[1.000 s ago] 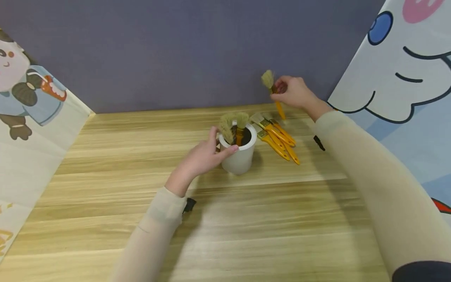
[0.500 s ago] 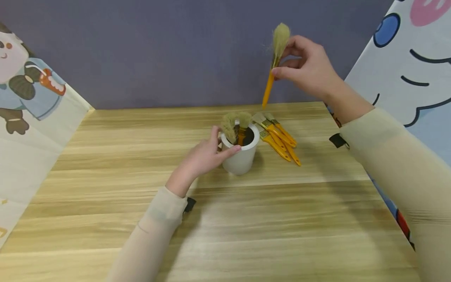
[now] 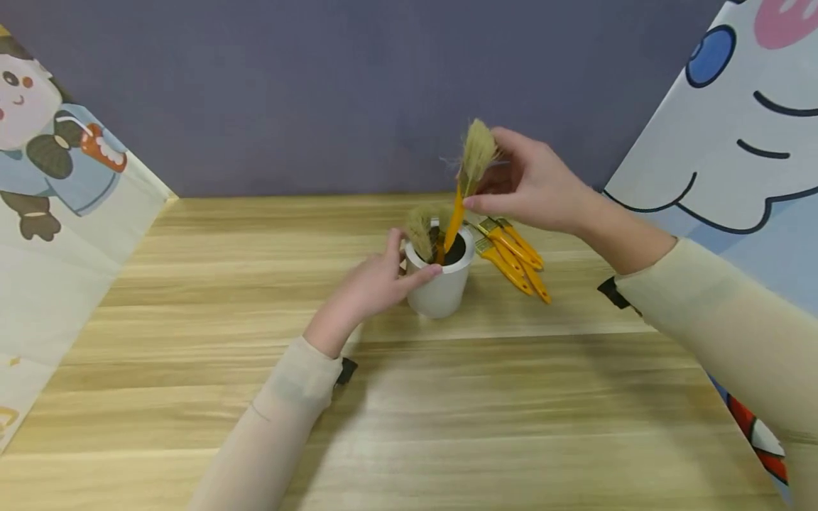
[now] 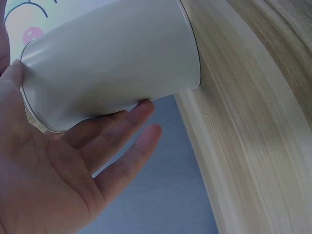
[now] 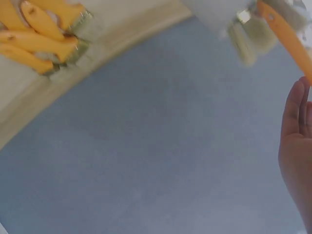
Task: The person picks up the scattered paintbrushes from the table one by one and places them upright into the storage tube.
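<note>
My left hand [image 3: 377,284] grips a white cup [image 3: 437,294] on the table, with thumb and fingers around its left side near the rim. In the left wrist view, the fingers [image 4: 114,141] lie along the wall of the tilted-looking cup. Paintbrushes [image 3: 420,233] with pale bristles stand in the cup, bristles up. My right hand [image 3: 537,184] pinches another paintbrush [image 3: 478,152] near the base of its bristles. Its orange handle points down and its end overlaps the cup's mouth. The right wrist view shows this handle [image 5: 290,39] close by the cup.
Several orange-handled paintbrushes [image 3: 511,259] lie in a pile on the table just right of the cup. The wooden table [image 3: 396,426] meets a grey-blue wall [image 3: 287,99] at the back. Cartoon-printed panels [image 3: 754,163] stand at both sides.
My right hand has lifted the paintbrush from behind the pile, then carried it left and down so its handle is at the cup's mouth. The left hand stays on the cup.
</note>
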Tool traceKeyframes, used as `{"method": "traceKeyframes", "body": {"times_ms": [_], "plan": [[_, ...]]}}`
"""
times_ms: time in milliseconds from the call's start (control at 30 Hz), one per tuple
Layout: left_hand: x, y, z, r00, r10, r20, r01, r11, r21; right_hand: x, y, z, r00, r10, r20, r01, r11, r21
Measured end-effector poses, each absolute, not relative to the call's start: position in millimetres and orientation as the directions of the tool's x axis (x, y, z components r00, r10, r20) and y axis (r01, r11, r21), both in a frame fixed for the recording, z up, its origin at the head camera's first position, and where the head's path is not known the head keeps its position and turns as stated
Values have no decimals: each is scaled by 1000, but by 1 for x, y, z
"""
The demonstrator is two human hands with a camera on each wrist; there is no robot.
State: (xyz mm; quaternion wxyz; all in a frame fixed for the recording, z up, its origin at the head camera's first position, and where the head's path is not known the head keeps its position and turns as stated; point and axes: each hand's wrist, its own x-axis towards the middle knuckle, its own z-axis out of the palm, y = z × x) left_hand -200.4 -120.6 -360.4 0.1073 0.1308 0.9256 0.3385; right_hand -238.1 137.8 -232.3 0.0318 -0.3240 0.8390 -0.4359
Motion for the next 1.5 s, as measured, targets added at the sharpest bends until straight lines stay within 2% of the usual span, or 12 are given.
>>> {"method": "traceKeyframes", "body": {"times_ms": [300,600,700,967,1267,1500], "plan": [[-201,-118,-358,-938,318,-140,151,736,660,-237,138,-269,-758,-634,154,-523,449,-724],[-201,-119,-358,-940,306,-147,136,737,662,-239,135,-287,-740,-667,87,-508,470,-722],[-202,-119,-359,-941,307,-144,139,737,662,-238,131,-290,-754,-651,87,-511,497,-701],[-202,-121,-361,-942,312,-123,153,725,671,-231,114,-293,-845,-522,116,-467,616,-635],[-201,-120,-360,-938,319,-133,147,716,682,-232,113,-292,-852,-495,171,-487,629,-605],[-201,-119,-359,-943,297,-151,128,741,659,-240,125,-273,-853,-492,173,-493,654,-574]]}}
